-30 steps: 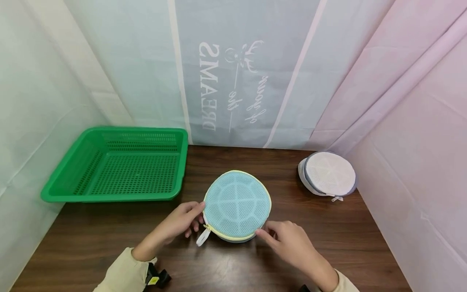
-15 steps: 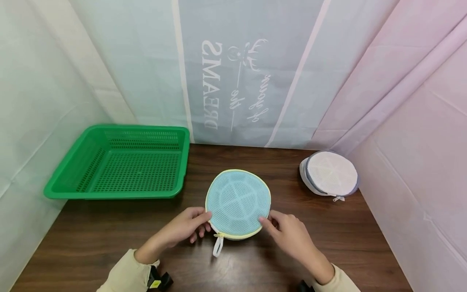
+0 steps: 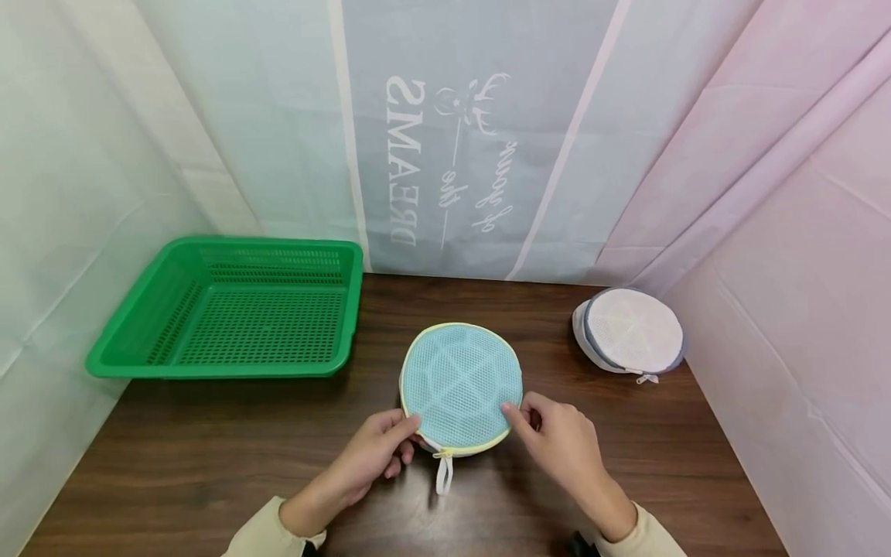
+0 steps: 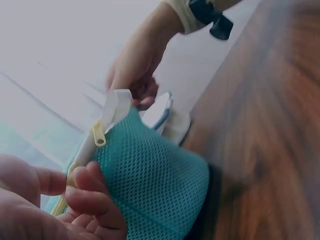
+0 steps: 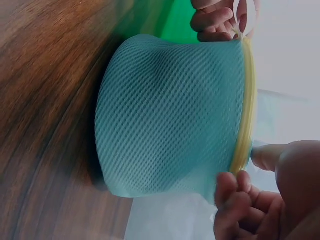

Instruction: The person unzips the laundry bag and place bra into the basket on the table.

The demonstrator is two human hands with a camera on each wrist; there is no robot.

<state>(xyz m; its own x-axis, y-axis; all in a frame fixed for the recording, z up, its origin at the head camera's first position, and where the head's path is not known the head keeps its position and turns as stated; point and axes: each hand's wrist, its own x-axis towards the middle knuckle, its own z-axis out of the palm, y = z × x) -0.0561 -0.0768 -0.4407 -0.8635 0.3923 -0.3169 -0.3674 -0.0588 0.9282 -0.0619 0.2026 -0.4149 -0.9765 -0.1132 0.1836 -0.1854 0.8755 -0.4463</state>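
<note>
A round blue mesh laundry bag (image 3: 461,379) with yellow zipper trim stands on the wooden table in the head view. My left hand (image 3: 381,452) pinches its rim at the lower left, beside the zipper pull. On the lower right, my right hand (image 3: 560,437) pinches the rim between thumb and curled fingers. The white pull loop (image 3: 444,473) hangs at the front. Seen in the left wrist view, the yellow zipper slider (image 4: 99,134) lies between the two hands. In the right wrist view the bag's mesh side (image 5: 170,117) stands tall, slightly dented.
A green plastic basket (image 3: 348,309) with slotted walls stands at the back left. A white mesh laundry bag (image 3: 633,331) with blue-grey trim sits at the back right, its zipper pull facing front. Fabric curtains (image 3: 292,155) enclose the table (image 3: 209,464) on three sides.
The blue laundry bag has turned, carrying its pull loop from the lower left to the front. My left hand has moved right along with the rim; my right hand has shifted slightly up and right.
</note>
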